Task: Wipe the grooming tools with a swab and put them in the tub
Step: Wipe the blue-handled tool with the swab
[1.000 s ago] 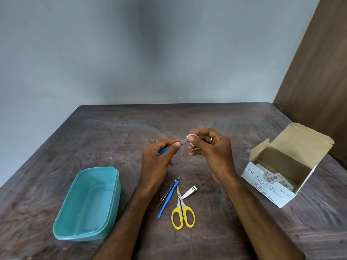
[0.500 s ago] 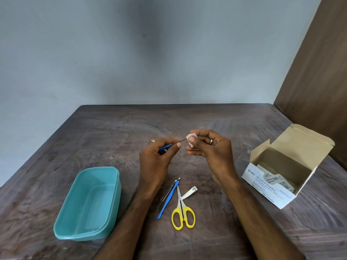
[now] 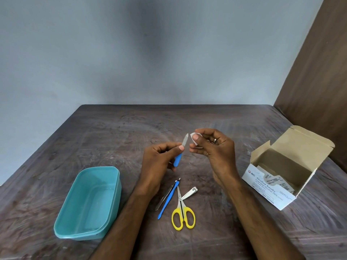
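Left hand [image 3: 159,158] grips a small blue-handled metal nail file [image 3: 180,151] above the worn dark wooden table [image 3: 112,132], blade tilted up and just clear of the folded white swab [image 3: 194,140] pinched between thumb and fingers of the right hand [image 3: 216,149]. Near the table's front edge lie slim steel tweezers [image 3: 163,198], a blue-handled cuticle pusher [image 3: 169,199], yellow-handled scissors [image 3: 183,214] and a small silver nail clipper [image 3: 190,192], close together. The teal rectangular plastic tub [image 3: 88,203] sits left of them with nothing visible inside; the opened cardboard box of alcohol swabs [image 3: 281,175] stands at right.
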`<state>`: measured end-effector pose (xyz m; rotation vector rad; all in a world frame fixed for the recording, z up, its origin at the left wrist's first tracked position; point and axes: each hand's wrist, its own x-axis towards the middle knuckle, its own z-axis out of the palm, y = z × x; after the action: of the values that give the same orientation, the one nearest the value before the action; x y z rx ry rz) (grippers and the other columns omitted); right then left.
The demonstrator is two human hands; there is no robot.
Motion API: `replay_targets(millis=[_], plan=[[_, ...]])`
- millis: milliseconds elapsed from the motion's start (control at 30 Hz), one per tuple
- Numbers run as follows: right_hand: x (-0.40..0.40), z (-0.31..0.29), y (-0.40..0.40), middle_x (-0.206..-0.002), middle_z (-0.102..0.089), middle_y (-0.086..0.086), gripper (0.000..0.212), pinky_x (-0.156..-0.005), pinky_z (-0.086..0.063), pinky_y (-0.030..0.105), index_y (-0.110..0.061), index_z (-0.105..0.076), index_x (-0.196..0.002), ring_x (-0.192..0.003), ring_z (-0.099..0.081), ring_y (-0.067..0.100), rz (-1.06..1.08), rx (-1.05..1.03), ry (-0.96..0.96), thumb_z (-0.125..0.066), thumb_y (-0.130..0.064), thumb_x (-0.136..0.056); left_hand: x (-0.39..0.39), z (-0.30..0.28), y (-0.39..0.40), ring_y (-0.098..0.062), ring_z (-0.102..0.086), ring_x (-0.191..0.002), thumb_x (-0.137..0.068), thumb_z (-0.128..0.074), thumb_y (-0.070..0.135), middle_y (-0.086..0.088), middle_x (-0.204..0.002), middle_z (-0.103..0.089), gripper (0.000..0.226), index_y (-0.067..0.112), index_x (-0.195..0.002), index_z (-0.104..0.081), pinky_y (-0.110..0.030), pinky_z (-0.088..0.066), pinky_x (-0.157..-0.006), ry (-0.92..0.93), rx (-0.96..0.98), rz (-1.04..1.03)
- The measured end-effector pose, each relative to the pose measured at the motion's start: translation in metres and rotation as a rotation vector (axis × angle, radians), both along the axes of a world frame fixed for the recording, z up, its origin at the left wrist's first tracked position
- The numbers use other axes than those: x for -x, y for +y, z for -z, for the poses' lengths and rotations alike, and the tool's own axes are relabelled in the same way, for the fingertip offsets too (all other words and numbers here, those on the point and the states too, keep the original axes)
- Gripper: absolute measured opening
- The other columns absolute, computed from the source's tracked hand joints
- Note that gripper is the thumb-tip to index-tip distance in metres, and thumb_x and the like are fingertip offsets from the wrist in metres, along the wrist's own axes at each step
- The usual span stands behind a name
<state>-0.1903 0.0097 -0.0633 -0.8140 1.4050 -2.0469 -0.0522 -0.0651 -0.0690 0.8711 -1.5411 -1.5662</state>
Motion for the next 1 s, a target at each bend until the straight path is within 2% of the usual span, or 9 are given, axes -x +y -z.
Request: replay_targets(millis=[133, 333, 467, 567, 700, 800, 900, 1000], plan=[[-0.0016, -0.0005, 0.0014, -0.078, -0.075, 0.006, 0.012, -0.059, -0.06, 0.032, -0.007, -0.074, -0.094, -0.064, -0.072, 0.023, -0.047, -0.04, 0.057, -0.077, -0.004, -0.083, -0.0006, 0.0004, -0.0012, -0.014, -0.064, -0.058, -0.085, -0.074, 0.017, -0.006, -0.081, -0.076, 0.017, 0.011, -0.101, -0.076, -0.025, -0.054, -0.051, 0.044, -0.055, -0.014], [-0.0056, 0.0021, -0.0008, -0.076, -0.075, 0.007, 0.012, -0.051, -0.055, 0.028, -0.003, -0.074, -0.094, -0.063, -0.068, 0.02, -0.088, -0.076, 0.141, -0.077, -0.001, -0.082, -0.0013, 0.0015, -0.0006, -0.022, -0.074, -0.083, -0.086, -0.072, 0.011, -0.007, -0.093, -0.078, 0.023, 0.013, -0.109, -0.075, -0.03, -0.058, -0.067, 0.051, 0.026, 0.132], [-0.0034, 0.0007, 0.0005, -0.076, -0.075, 0.006, 0.013, -0.051, -0.056, 0.03, -0.004, -0.073, -0.094, -0.062, -0.067, 0.021, -0.092, -0.055, 0.067, -0.076, 0.001, -0.082, 0.0002, 0.002, -0.0012, -0.021, -0.073, -0.081, -0.085, -0.072, 0.006, -0.009, -0.094, -0.077, 0.024, 0.011, -0.108, -0.074, -0.034, -0.06, -0.068, 0.085, -0.012, 0.081], [-0.0041, -0.0004, 0.0019, -0.072, -0.074, 0.002, 0.013, -0.052, -0.056, 0.029, -0.003, -0.073, -0.094, -0.06, -0.067, 0.017, -0.161, -0.086, 0.069, -0.076, 0.0, -0.082, -0.0008, 0.0021, -0.003, -0.028, -0.073, -0.084, -0.085, -0.071, 0.004, -0.014, -0.097, -0.076, 0.025, 0.007, -0.11, -0.073, -0.04, -0.062, -0.072, 0.128, -0.074, 0.07], [-0.0059, 0.0005, 0.0018, -0.072, -0.074, 0.003, 0.013, -0.052, -0.055, 0.028, -0.004, -0.073, -0.093, -0.061, -0.067, 0.017, -0.163, -0.094, 0.099, -0.077, -0.002, -0.082, -0.002, 0.0005, -0.0035, -0.026, -0.073, -0.076, -0.086, -0.066, -0.001, -0.014, -0.093, -0.075, 0.026, 0.002, -0.112, -0.071, -0.034, -0.061, -0.066, 0.163, -0.133, 0.1], [-0.0025, -0.0008, 0.0021, -0.074, -0.073, 0.004, 0.015, -0.053, -0.055, 0.03, -0.003, -0.073, -0.094, -0.061, -0.066, 0.018, -0.142, -0.073, 0.051, -0.077, -0.003, -0.081, -0.0011, 0.0014, -0.0049, -0.025, -0.071, -0.074, -0.086, -0.066, -0.002, -0.007, -0.083, -0.074, 0.024, 0.005, -0.109, -0.071, -0.038, -0.061, -0.07, 0.199, -0.2, 0.071], [-0.004, 0.0006, 0.0017, -0.069, -0.07, 0.005, 0.012, -0.052, -0.053, 0.03, -0.005, -0.073, -0.09, -0.06, -0.063, 0.017, -0.241, -0.114, 0.067, -0.077, -0.001, -0.08, -0.0015, 0.0029, -0.0078, -0.022, -0.07, -0.081, -0.085, -0.066, 0.0, -0.008, -0.088, -0.075, 0.022, 0.009, -0.104, -0.072, -0.037, -0.059, -0.072, 0.212, -0.227, 0.039], [-0.0075, 0.0023, 0.0002, -0.069, -0.07, 0.006, 0.012, -0.05, -0.053, 0.028, -0.007, -0.073, -0.089, -0.058, -0.063, 0.016, -0.277, -0.149, 0.108, -0.077, 0.0, -0.08, -0.0028, 0.0014, -0.0087, -0.019, -0.07, -0.073, -0.085, -0.064, -0.001, -0.005, -0.083, -0.075, 0.018, 0.009, -0.099, -0.07, -0.032, -0.058, -0.066, 0.259, -0.248, 0.043]])
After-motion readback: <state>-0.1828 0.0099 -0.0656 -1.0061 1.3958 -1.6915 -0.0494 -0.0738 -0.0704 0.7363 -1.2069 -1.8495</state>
